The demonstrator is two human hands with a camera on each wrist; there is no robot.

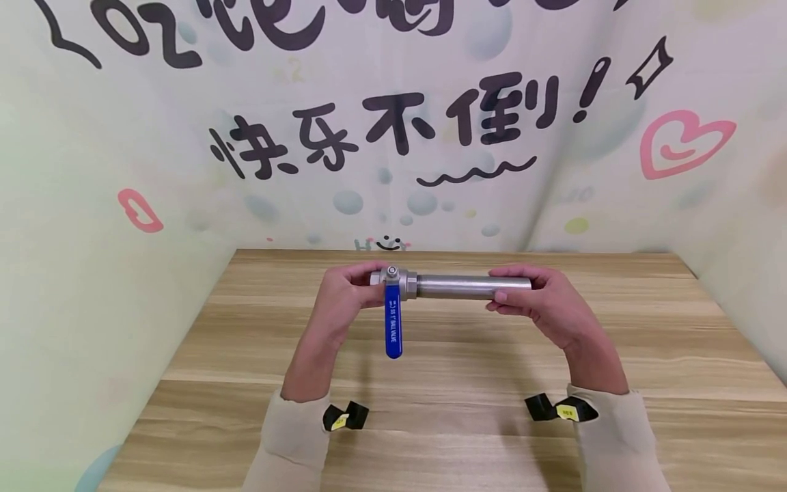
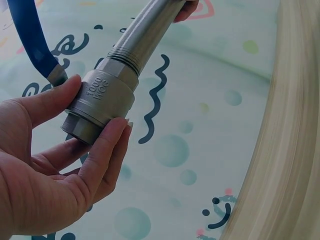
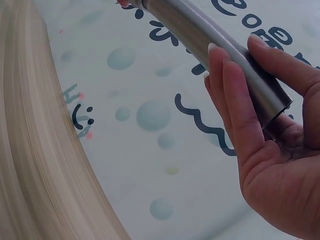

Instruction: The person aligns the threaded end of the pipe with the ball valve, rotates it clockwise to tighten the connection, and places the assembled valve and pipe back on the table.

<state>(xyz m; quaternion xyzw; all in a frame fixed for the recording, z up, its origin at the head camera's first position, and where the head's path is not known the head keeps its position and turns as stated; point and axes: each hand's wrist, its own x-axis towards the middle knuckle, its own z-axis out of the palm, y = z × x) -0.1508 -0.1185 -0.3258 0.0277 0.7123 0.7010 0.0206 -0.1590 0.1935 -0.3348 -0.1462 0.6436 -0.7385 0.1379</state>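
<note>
My left hand (image 1: 346, 295) grips the steel body of a ball valve (image 2: 102, 97), thumb on one side and fingers on the other. A blue lever handle (image 1: 393, 321) hangs from the valve toward me. Joined to the valve's right end is a straight metal pipe (image 1: 458, 287), with some thread showing at the joint in the left wrist view. The pipe's free end lies in my right hand (image 1: 544, 301), held between thumb and fingers. Valve and pipe are level, raised above the wooden table. How deep the thread sits inside the valve is hidden.
Beneath both hands spreads a wood-grain table (image 1: 430, 383). A pale printed cloth (image 1: 381, 205) with black lettering rises behind its far edge, and light walls stand at both sides. Black straps with yellow labels sit at both sleeves.
</note>
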